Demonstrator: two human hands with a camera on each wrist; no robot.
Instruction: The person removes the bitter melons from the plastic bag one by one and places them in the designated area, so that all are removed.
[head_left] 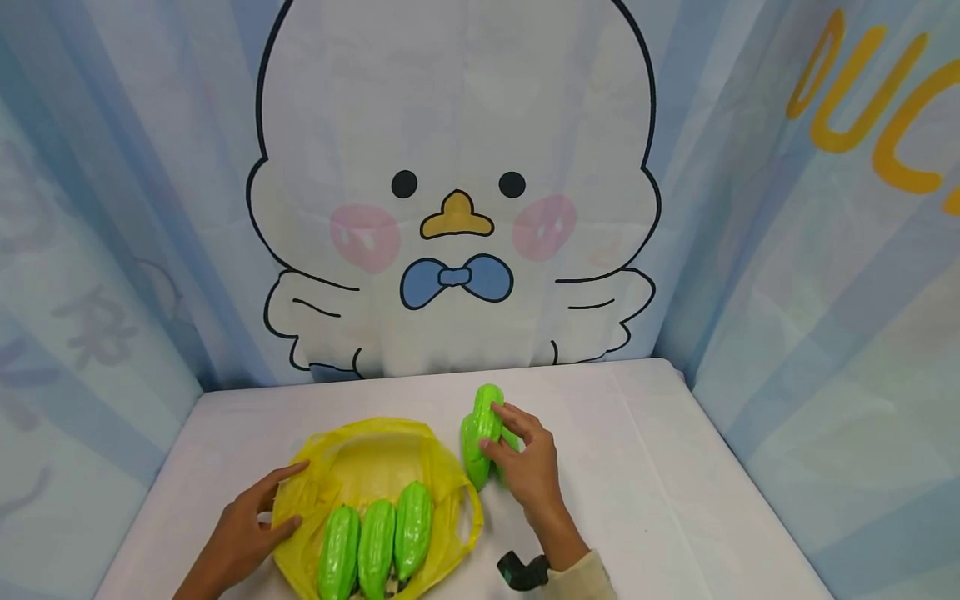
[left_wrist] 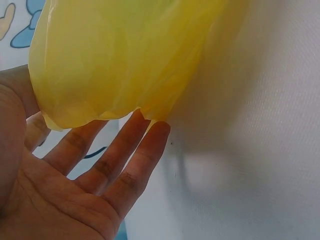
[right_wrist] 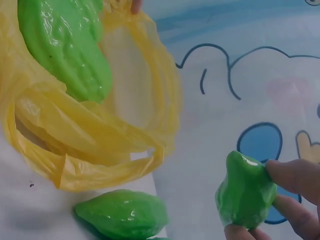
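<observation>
A yellow plastic bag lies with its mouth wide, and several shiny green bumpy toy bitter melons rest in it. My left hand touches the bag's left side; in the left wrist view its fingers are spread and fairly straight against the yellow film. Right of the bag, my right hand pinches one toy bitter melon between thumb and fingers, held upright. Below it, other green melons lie on the table, partly covered by the held one and the hand.
The white table ends at a light blue curtain printed with a cartoon bird. More curtain stands along the right side. A black strap-like piece is at the right wrist. One bag handle loops out toward the right.
</observation>
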